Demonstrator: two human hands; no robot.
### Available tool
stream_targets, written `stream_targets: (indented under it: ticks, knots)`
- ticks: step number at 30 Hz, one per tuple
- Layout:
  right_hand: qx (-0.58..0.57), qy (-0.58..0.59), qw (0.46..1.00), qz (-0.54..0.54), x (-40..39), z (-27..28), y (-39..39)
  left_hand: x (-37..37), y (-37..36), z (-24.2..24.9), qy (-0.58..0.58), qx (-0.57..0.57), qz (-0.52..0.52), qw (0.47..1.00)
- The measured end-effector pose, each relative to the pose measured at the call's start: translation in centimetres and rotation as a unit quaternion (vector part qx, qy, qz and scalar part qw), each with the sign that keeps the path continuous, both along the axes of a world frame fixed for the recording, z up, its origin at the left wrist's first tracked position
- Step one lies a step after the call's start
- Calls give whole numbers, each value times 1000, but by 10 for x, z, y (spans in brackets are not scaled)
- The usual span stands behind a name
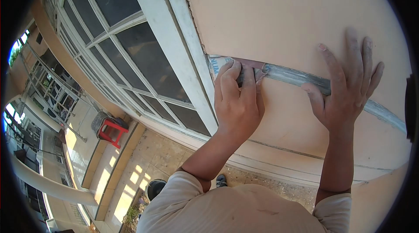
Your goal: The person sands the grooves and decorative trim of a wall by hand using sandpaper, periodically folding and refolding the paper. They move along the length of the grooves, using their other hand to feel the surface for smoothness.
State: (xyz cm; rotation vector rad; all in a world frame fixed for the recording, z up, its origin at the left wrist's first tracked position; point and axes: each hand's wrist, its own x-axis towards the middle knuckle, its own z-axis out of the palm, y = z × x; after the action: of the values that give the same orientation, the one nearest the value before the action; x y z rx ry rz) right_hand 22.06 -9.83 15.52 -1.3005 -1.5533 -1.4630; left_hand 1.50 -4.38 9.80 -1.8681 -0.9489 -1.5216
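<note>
My left hand (238, 97) is closed on a piece of sandpaper (253, 63), pressing it to the wall beside the window frame. The sandpaper has a brown side and a pale back with blue print; something dark under my fingers is mostly hidden. Along the peach wall (279, 10) runs a grey, scuffed band (297, 77), and the sandpaper lies over its left end. My right hand (347, 87) rests on the wall farther right, fingers spread, palm across the band and holding nothing. Pale dust coats its fingertips.
A white-framed window (161, 36) with dark panes borders the wall on the left. Below stand a red stool (113, 131) and a dark bucket (155, 188). Steps (104, 176) and metal scaffolding (48, 87) are farther left.
</note>
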Motion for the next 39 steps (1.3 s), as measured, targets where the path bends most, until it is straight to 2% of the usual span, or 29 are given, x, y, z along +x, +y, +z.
stream_targets:
  ticks: [2, 4, 8, 12, 15, 19, 22, 25, 29, 33, 35, 37, 39]
  knots:
    - [8, 0, 1000, -6, 1, 2, 2, 5, 0, 0, -9, 1, -3, 1000]
    - [10, -6, 1000, 3, 3, 1, 2, 6, -1, -2, 43, 20, -63, 997]
    - [25, -15, 999, 16, 5, 2, 6, -23, 8, 6, 30, 4, -55, 998]
    - [18, -6, 1000, 9, 3, 1, 2, 32, -10, 2, 13, 16, -130, 991]
    - [19, -24, 999, 17, 7, 3, 4, 13, -2, 8, 43, 30, -138, 989]
    - [21, -26, 999, 5, 8, 1, 3, -27, 18, 5, 23, 58, -49, 997]
    - [24, -18, 1000, 6, 6, 1, 4, 14, -3, 2, -10, 28, -86, 996]
    - [36, -31, 998, 32, 12, 0, 7, 25, 2, 2, 27, 57, -141, 988]
    - [32, -41, 998, 30, 13, 2, 6, -31, 20, -1, 19, 43, -41, 998]
    - [45, -34, 997, 45, 10, 1, 7, 3, 3, -4, -43, 21, -45, 998]
    - [51, -32, 997, 52, 9, 3, 9, -5, 7, -2, -54, 10, -43, 998]
    - [45, -33, 997, 48, 12, 2, 7, -30, 16, -6, 22, 35, -48, 998]
    - [47, -16, 998, 48, 8, 3, 8, -39, 15, -1, 18, 22, -49, 998]
